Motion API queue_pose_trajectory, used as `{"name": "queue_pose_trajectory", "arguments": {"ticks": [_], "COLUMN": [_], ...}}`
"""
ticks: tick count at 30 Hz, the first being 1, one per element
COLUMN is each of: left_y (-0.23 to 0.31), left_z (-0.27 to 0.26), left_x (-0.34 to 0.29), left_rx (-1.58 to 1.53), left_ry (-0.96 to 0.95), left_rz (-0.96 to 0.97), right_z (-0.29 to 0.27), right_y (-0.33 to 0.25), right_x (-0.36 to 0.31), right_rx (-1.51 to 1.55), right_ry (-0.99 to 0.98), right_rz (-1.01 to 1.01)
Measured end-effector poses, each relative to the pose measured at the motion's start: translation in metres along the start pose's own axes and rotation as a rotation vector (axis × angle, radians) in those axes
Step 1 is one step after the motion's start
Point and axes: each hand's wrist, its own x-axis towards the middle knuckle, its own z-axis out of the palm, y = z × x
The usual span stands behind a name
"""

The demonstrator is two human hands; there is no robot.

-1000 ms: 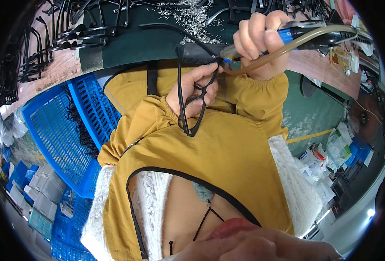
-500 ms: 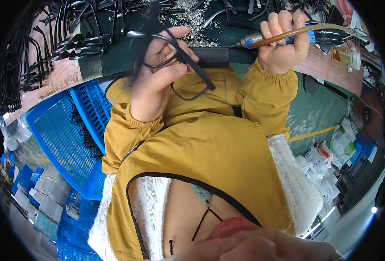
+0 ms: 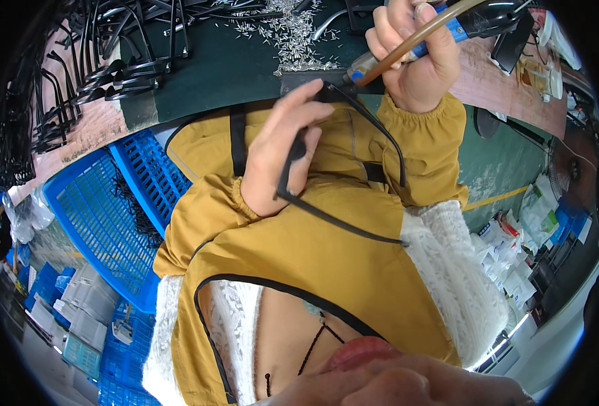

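Note:
My left hand (image 3: 282,145) is closed on a dark pair of glasses (image 3: 340,220), with its front partly hidden by the fingers. Both temples are unfolded and point to the right, over my mustard apron. Gripped in my right hand (image 3: 418,68) is a blue and black power screwdriver (image 3: 485,24) with a brown hose (image 3: 411,44) running along it. Its nose is right by the upper hinge of the glasses, close to my left fingertips; whether the bit touches the hinge I cannot tell.
Small silvery screws (image 3: 299,47) lie heaped on the dark green mat (image 3: 225,68). Glasses frames and temples (image 3: 127,71) crowd the bench's left side. Below its edge, at left, stand blue baskets (image 3: 86,223). White bags (image 3: 505,254) are on the right.
My left hand has turned the glasses so that the temples now point right, and brought their hinge to the screwdriver. My right hand has shifted slightly left and up with the screwdriver.

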Motion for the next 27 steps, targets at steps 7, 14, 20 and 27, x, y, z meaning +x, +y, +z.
{"name": "queue_pose_trajectory", "arguments": {"ticks": [7, 14, 20, 27], "left_y": [-0.001, -0.004, -0.012, -0.022], "left_z": [0.001, -0.001, 0.005, 0.003], "left_x": [-0.001, 0.0, 0.002, -0.004], "left_rx": [0.15, 0.298, 0.18, 0.098], "left_ry": [-0.055, -0.089, 0.027, 0.036], "left_rz": [0.119, 0.189, 0.211, 0.221], "right_z": [0.005, 0.0, -0.005, 0.003], "right_y": [-0.007, -0.001, 0.006, -0.001], "right_x": [-0.01, -0.004, -0.003, 0.002], "right_rx": [-0.538, -0.534, -0.534, -0.385], "right_ry": [0.146, 0.091, 0.201, 0.148], "right_rz": [0.011, 0.04, 0.024, 0.064]}}
